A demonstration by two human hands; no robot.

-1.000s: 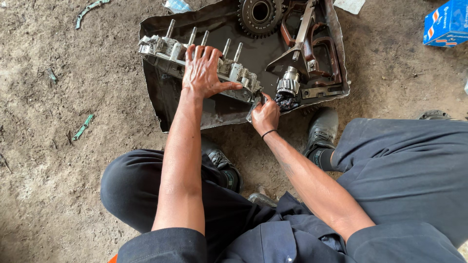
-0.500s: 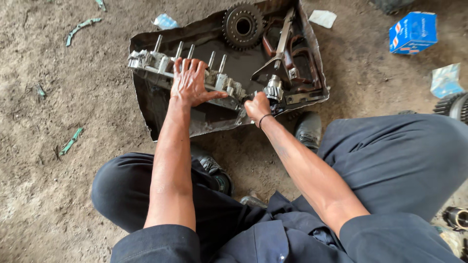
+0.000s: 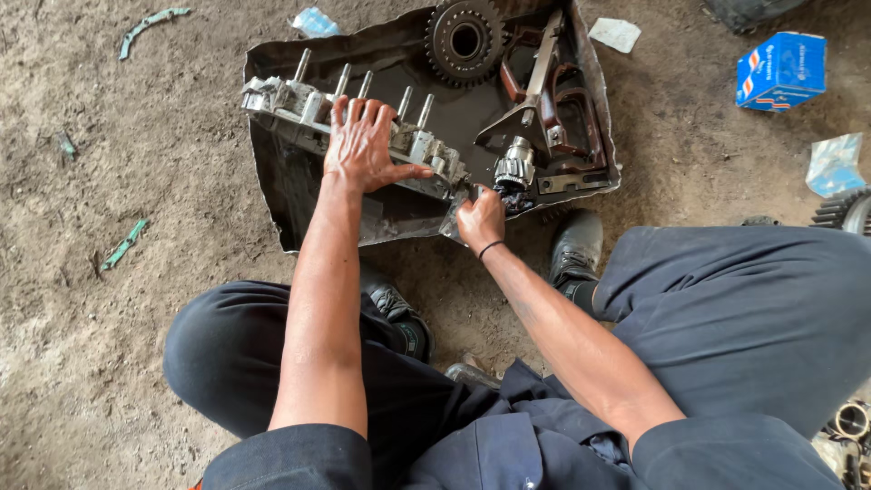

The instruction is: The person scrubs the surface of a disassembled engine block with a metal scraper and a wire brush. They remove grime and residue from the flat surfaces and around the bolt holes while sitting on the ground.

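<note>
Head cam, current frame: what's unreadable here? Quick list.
- Right hand: its curled fingers hide whatever they grip at the end of the long metal block.
- Middle of the block: covered by the left hand, pressed flat on it.
- Big gear: top cut off by the upper frame edge.
- Second gear: mostly cut off at the right edge.
- Bottom of the metal tray: dark and oily, contents unclear.

- The metal block with studs [image 3: 363, 122] is silver-grey, smeared with dark grease.
- The tray [image 3: 290, 195] is black and oily.
- The toothed gear [image 3: 464, 38] is dark grey.
- The forked levers [image 3: 562, 109] are rusty reddish-brown.
- The carton [image 3: 782, 69] is blue with white and red patches.
- The overalls [image 3: 744, 318] are dark navy.
- The boots [image 3: 575, 249] are black.
- The ground [image 3: 118, 163] is dusty grey-brown.
- The wristband [image 3: 491, 247] is black.
</note>
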